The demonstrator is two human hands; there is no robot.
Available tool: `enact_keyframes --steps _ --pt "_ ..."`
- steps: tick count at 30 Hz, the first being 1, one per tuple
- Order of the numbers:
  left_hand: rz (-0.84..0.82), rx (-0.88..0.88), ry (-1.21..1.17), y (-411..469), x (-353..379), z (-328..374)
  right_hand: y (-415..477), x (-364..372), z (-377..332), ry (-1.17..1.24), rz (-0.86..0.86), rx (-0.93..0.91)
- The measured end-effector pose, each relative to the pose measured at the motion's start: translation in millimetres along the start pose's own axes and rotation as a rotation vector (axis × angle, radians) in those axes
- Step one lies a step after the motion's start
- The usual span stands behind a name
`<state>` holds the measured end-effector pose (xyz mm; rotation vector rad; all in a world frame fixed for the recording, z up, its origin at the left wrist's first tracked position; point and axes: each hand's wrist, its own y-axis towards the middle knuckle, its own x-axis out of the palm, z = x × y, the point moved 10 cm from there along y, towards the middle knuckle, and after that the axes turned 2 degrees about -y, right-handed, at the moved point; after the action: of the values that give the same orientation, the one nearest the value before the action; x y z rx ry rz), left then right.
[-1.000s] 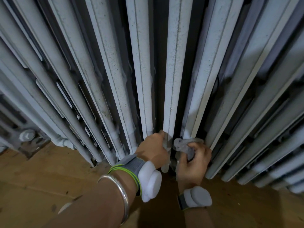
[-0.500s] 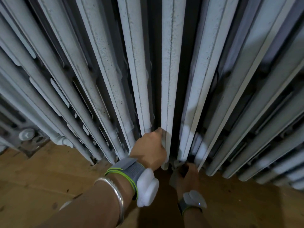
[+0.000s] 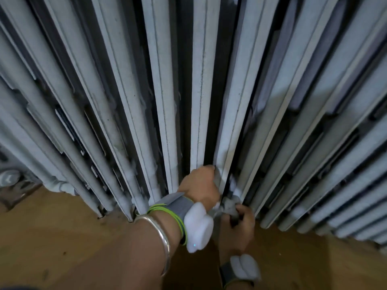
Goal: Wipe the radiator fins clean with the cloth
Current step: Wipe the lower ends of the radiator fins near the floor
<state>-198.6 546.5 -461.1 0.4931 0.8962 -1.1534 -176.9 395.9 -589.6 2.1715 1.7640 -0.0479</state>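
In the head view the right hand [image 3: 239, 225], level with the left hand [image 3: 199, 185] a second ago, is now sitting lower, at 5 o'clock from it, its fingers curling tight around the grey cloth [image 3: 229, 204] at the foot of the radiator fins [image 3: 204, 101]. The left hand is staying near 6 o'clock of the picture, fingers curling into the gap and, it seems, pinching the cloth's other end. We are judging that this gap is nearly finished and the fins toward 3 o'clock are waiting.
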Motion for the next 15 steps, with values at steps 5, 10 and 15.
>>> enact_keyframes --steps 5,10,15 --pt "-0.103 -0.038 -0.125 -1.2 8.1 -2.3 -0.1 -30.1 -14.6 0.003 0.140 -0.076" --pt "-0.160 -0.055 -0.262 -7.4 11.9 -0.8 13.8 -36.4 -15.2 -0.063 0.111 -0.090" --pt "-0.165 -0.097 -0.333 5.3 29.8 -12.1 38.4 -31.5 -65.1 -0.074 0.056 -0.328"
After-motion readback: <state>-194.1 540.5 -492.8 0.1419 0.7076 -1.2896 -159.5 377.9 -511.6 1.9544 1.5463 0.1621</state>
